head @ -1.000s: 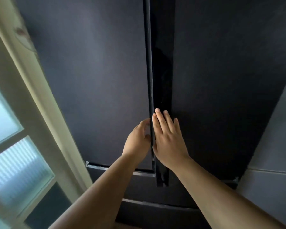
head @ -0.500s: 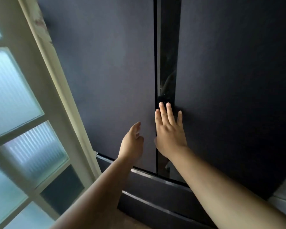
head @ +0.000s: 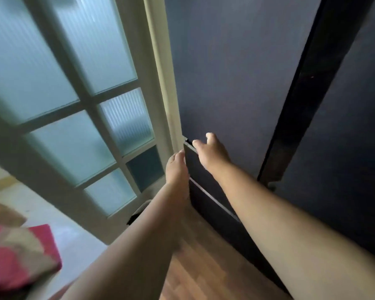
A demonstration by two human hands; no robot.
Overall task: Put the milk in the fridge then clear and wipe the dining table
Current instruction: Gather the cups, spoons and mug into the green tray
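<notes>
Both fridge (head: 236, 68) doors look shut, with the dark glossy strip (head: 318, 87) running between them, and no milk shows anywhere, so it is presumably inside already; that is a judgement, since the carton itself is out of sight. The left hand (head: 177, 167) hangs at the fridge's lower left corner, fingers loose and together, holding nothing. The right hand (head: 210, 151), just beside it in front of the fridge's left door, has lightly curled fingers with nothing between them. Clearing and wiping the dining tabletop seems still to come; no tabletop is in view. Left of the fridge stands a frosted-glass door (head: 74, 100), close enough to crowd the way out, and a red patterned cloth (head: 20, 256) lies further left
</notes>
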